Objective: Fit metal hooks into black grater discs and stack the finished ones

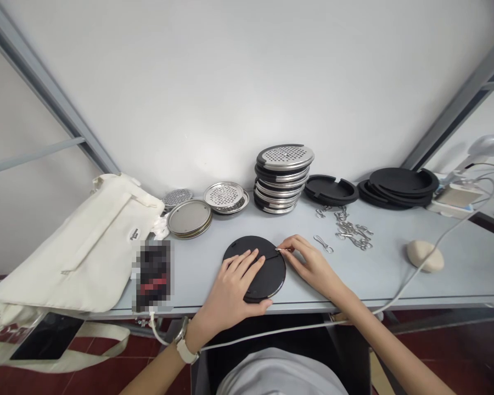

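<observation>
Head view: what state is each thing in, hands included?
Matte black round disc: lying flat, partly covered
Left hand: spread over it
Right hand: pinching a small silver metal piece
Perforated silver metal plates with black rims: stacked tall
Small silver metal clips: loose, scattered
Plain grey round metal plates: stacked
Black round trays, far right: piled unevenly
White fabric bag: lying slumped

Blk disc: matt, smth; clips: shiny mtl.

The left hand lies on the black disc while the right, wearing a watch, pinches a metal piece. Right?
No: the head view shows the watch on the left wrist. The left hand lies on the black disc, and the right hand pinches a metal piece.
</observation>
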Demonstrator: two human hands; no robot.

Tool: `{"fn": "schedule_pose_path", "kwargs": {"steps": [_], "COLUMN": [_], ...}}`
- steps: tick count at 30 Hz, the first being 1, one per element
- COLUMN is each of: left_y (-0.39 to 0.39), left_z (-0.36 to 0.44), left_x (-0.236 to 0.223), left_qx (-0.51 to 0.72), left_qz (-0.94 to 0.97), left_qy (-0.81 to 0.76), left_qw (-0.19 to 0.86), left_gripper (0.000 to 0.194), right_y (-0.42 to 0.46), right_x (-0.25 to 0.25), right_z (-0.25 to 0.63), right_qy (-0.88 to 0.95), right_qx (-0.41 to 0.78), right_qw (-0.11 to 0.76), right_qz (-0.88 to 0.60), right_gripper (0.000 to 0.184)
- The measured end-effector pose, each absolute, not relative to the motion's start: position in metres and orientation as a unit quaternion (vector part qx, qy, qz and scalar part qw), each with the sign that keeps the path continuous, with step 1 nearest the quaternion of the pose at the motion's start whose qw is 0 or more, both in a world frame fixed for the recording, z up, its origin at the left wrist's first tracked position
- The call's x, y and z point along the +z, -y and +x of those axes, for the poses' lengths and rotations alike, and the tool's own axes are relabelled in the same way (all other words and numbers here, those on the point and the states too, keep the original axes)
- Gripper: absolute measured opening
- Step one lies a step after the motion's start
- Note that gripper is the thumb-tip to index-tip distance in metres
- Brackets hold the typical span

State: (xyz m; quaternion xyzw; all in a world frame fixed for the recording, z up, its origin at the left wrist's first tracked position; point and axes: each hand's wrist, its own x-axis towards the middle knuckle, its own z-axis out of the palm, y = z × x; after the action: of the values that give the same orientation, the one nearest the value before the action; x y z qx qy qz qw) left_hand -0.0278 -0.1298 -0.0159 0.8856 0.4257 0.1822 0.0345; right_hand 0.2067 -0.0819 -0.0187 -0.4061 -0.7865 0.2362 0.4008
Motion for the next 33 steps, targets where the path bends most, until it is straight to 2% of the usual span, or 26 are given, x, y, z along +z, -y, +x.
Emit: {"fn": "schedule_pose_path", "kwargs": {"steps": [9, 14, 24, 33], "left_y": [0.1299, 0.1299, 0.1299, 0.1302], "left_z": [-0.0278, -0.0280, -0.0287, -0.0285], "left_x": [-0.0164, -0.0169, -0.0163, -0.0166], "left_qx": [0.186, 0.181, 0.185, 0.176], "left_qz": [0.885, 0.885, 0.885, 0.886], "left_qy": [-0.425, -0.428, -0.426, -0.427], "left_qw": [0.031, 0.032, 0.029, 0.035], "left_gripper": [0.080, 0.081, 0.081, 0.081], "right_y": [0.0808, 0.0808, 0.0835, 0.0834], "right_x": [-0.0173, -0.0199, -0.0160, -0.0162], "right_z": [0.2083, 0.2090, 0.2105, 0.2115], "right_qy": [0.817, 0.808, 0.779, 0.707], "right_qx": [0.159, 0.153, 0.193, 0.339], "right_qw": [0.363, 0.385, 0.424, 0.450], "right_qz": [-0.419, -0.420, -0.420, -0.428], "right_gripper": [0.015, 0.017, 0.011, 0.016]}}
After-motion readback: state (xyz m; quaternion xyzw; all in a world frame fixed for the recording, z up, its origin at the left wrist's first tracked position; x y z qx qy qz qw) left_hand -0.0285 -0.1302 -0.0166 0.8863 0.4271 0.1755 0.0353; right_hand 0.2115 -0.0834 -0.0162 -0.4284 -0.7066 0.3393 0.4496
